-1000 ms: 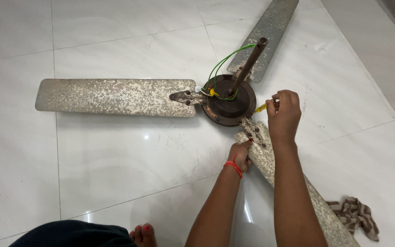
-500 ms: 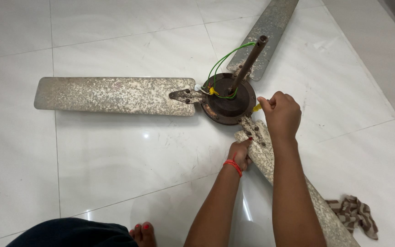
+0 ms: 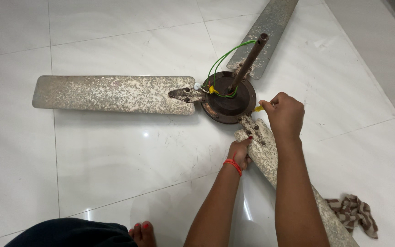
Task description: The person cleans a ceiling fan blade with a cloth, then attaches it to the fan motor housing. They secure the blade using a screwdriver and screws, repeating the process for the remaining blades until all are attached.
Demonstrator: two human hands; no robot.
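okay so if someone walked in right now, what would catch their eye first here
An old, speckled ceiling fan lies dismantled across the white tiled floor, three blades spread, its downrod and green wires sticking up from the rusty motor. The left hand steadies the near blade, and the right hand works a yellow-handled tool beside the hub.

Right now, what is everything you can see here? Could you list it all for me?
ceiling fan motor hub: 1, rusty brown, on the floor at centre
down rod: 1, brown, sticking up tilted from the hub
fan blades: 3, speckled and worn; one left, one top right, one under the hands
wires: a few, green and yellow, looping from rod to hub
yellow-handled tool: 1, at the hub's edge, only its tip shows
cloth: 1, brown and white checked, lower right
floor tiles: white, glossy
foot: 1, painted toenails, bottom edge
left hand: red wrist thread, gripping the near blade
right hand: holding the tool
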